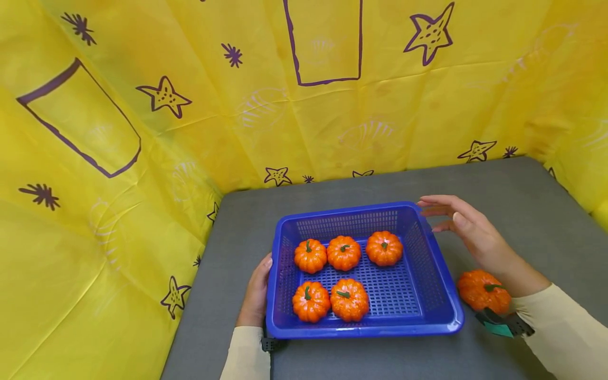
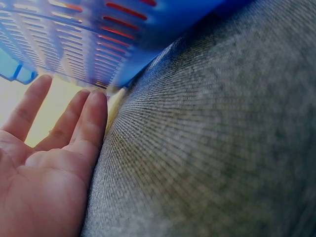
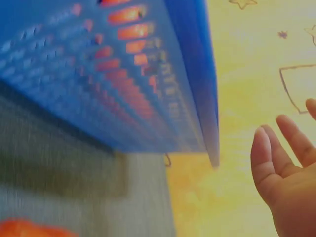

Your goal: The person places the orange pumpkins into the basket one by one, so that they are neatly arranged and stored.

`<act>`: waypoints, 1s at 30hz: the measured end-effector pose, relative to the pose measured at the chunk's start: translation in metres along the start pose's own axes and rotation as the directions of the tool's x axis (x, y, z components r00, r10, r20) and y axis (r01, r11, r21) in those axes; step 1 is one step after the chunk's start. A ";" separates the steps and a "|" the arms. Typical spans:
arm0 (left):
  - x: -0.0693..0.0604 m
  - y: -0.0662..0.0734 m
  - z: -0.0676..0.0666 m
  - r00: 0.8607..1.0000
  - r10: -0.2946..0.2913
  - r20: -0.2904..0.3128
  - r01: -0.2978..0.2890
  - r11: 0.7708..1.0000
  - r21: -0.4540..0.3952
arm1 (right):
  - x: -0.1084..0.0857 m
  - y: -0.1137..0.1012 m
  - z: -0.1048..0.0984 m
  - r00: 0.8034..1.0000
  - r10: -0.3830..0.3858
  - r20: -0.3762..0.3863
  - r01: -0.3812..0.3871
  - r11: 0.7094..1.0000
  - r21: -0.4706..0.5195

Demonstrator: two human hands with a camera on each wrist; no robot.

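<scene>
A blue plastic basket (image 1: 364, 332) sits on the grey table with several small orange pumpkins in it; one is the pumpkin (image 1: 384, 248) at the back right. My left hand (image 1: 255, 293) is at the basket's left side. The left wrist view shows its fingers (image 2: 94, 116) extended, the tips at the slotted wall. My right hand (image 1: 470, 232) hovers beside the back right corner of the rim, holding nothing, with its fingers (image 3: 296, 138) loosely spread in the right wrist view. Outside the basket, another orange pumpkin (image 1: 483, 291) lies on the table, partly hidden by my right wrist.
The grey tabletop (image 1: 209, 316) extends around the basket. A yellow cloth (image 1: 323, 132) with dark starfish drawings hangs behind the table and along both sides. A dark strap (image 1: 503, 323) with a green patch is on my right wrist.
</scene>
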State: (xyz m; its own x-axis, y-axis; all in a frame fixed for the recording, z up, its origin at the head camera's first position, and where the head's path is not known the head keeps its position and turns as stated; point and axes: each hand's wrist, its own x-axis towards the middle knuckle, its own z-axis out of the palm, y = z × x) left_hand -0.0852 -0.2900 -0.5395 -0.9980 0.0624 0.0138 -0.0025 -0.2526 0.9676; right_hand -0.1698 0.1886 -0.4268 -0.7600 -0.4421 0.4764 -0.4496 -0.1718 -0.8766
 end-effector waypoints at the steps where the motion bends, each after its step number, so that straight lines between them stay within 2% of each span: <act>1: 0.000 0.000 0.000 1.000 0.000 0.002 0.000 1.000 0.003 | -0.002 -0.001 -0.003 1.000 -0.003 -0.009 0.003 1.000 0.002; 8: 0.000 0.000 0.000 1.000 0.008 0.003 -0.008 1.000 0.011 | -0.019 0.000 -0.020 0.998 -0.017 -0.064 0.018 1.000 0.016; 15: 0.000 -0.001 -0.001 1.000 0.008 0.010 -0.008 1.000 0.011 | -0.031 0.005 -0.032 0.998 -0.013 -0.068 0.013 1.000 0.000; 24: -0.001 0.001 -0.001 1.000 -0.002 -0.014 0.003 1.000 0.031 | -0.052 0.012 -0.046 0.998 0.055 -0.001 -0.054 0.984 -0.170; 30: -0.001 0.000 0.000 1.000 -0.003 -0.021 0.003 1.000 0.022 | -0.071 0.018 -0.046 0.993 0.116 -0.016 -0.115 0.940 -0.321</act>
State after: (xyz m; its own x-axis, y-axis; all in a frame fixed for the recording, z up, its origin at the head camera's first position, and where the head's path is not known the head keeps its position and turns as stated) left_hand -0.0841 -0.2898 -0.5395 -0.9991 0.0425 0.0058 -0.0041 -0.2307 0.9730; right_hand -0.1459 0.2574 -0.4728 -0.8146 -0.4445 0.3725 -0.4857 0.1718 -0.8571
